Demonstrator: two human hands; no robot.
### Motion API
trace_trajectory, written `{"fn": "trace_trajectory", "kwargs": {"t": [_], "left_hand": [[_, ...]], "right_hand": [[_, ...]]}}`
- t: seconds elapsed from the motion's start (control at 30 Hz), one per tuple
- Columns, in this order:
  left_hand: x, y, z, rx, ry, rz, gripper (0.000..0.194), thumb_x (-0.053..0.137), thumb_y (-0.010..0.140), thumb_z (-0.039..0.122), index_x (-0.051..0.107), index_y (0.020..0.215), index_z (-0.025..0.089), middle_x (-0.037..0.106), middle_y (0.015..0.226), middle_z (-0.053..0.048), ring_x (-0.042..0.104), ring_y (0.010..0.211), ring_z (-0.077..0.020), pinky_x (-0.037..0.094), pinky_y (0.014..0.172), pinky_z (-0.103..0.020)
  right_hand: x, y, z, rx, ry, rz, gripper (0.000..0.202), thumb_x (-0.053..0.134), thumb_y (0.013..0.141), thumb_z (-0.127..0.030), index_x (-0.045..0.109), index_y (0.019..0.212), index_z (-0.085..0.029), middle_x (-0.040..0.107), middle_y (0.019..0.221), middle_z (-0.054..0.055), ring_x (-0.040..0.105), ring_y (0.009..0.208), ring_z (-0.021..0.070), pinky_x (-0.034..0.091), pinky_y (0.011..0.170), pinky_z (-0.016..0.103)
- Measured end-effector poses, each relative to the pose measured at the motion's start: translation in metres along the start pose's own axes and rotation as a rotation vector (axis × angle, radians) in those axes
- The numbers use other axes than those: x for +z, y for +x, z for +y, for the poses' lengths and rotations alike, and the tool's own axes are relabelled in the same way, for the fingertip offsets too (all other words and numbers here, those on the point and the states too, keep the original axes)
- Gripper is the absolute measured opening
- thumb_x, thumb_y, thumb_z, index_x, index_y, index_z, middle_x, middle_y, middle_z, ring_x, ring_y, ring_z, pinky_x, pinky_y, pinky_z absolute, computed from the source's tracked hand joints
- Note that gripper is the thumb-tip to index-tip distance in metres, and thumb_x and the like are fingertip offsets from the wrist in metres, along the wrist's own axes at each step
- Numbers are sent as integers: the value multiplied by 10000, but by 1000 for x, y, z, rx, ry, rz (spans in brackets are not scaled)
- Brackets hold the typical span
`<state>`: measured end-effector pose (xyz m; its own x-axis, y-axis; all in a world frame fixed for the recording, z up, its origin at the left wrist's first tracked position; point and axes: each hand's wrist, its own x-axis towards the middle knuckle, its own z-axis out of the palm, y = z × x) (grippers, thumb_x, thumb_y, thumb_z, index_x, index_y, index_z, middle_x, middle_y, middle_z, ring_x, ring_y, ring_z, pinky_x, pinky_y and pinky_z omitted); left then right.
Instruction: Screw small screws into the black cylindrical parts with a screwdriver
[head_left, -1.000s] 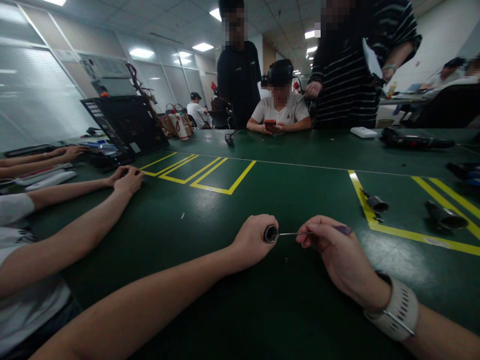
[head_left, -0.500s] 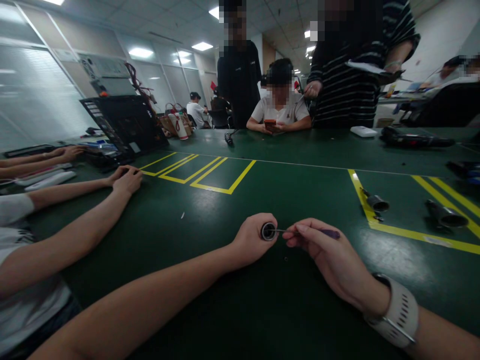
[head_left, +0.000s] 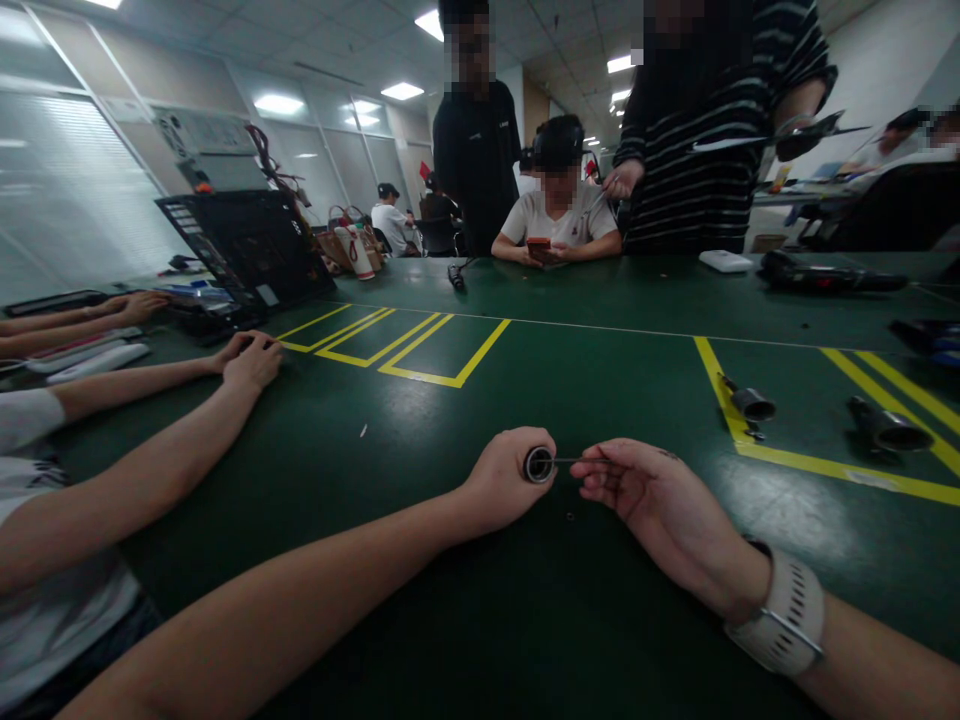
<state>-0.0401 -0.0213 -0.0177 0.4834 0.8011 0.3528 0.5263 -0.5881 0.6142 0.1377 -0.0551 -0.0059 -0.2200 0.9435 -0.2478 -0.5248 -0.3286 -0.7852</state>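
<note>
My left hand [head_left: 491,490] is closed around a dark cylindrical part, its round metal open end [head_left: 528,472] facing my right side. Between the fingertips of my right hand [head_left: 656,505] is a thin screwdriver [head_left: 565,461]; its shaft points into that opening, and its handle is mostly hidden by the hand. How deep the tip reaches I cannot tell. A tiny dark piece [head_left: 570,516] lies on the table just below the hands.
On the green table [head_left: 420,560], yellow tape [head_left: 795,465] marks areas where one dark metal socket-like part [head_left: 754,404] and a larger one [head_left: 900,434] lie. A co-worker's hands [head_left: 255,358] rest at left, near a black case [head_left: 240,245]. People stand and sit across the table.
My right hand has turned and its fingers have shifted on the screwdriver, so the purple handle seen before is now hidden. My left hand stays nearly in place.
</note>
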Motion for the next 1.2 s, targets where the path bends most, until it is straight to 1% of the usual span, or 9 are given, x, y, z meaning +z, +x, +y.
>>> {"fn": "trace_trajectory", "kwargs": {"t": [0.17,0.3,0.4,0.53,0.63,0.8,0.97,1.2], "left_hand": [[0,0,1,-22,57,-9,96,572,709,102,509,674,165,512,653,38,488,610,-107,349,572,-219],[0,0,2,-27,76,-6,96,570,703,94,513,676,166,518,650,37,491,607,-110,349,573,-224],[-1,0,4,-26,85,-18,103,567,698,83,511,677,168,523,652,36,500,612,-112,353,581,-226],[-2,0,6,-31,143,-41,97,562,705,89,516,680,171,535,659,31,508,626,-120,355,599,-238],[-2,0,5,-15,190,-68,85,558,714,101,520,688,173,539,663,28,511,636,-126,353,613,-249],[-2,0,5,-31,214,-82,85,558,703,94,529,695,173,547,672,24,514,644,-132,359,626,-260],[-3,-1,6,-42,209,-67,85,554,710,95,530,711,176,558,692,20,526,662,-141,372,641,-269],[-3,-1,8,-67,254,-86,77,571,716,107,535,720,175,575,700,13,530,674,-150,365,649,-279]], "right_hand": [[-3,-1,3,-48,-12,32,131,685,692,-274,705,659,-148,701,652,48,606,601,126,467,597,249],[-1,-2,5,-102,-33,2,128,700,697,-279,705,684,-151,710,697,56,617,651,141,472,630,262],[0,-1,5,-94,-48,-40,137,700,713,-284,712,730,-148,721,755,71,632,706,160,482,682,292],[-1,0,3,-52,-47,-48,140,701,703,-282,710,717,-143,723,747,78,634,691,160,483,687,301],[-1,0,0,-37,-45,-27,150,704,686,-289,712,702,-140,720,723,74,633,671,157,479,665,290],[0,-1,0,-33,-47,7,142,690,679,-279,708,661,-139,710,674,67,620,625,146,468,627,275],[0,-3,0,-59,-66,55,135,656,693,-259,700,632,-147,695,638,57,605,603,144,457,602,273],[7,-6,-4,-154,-129,170,126,649,591,-252,647,504,-161,623,511,41,521,499,131,400,513,271]]}}
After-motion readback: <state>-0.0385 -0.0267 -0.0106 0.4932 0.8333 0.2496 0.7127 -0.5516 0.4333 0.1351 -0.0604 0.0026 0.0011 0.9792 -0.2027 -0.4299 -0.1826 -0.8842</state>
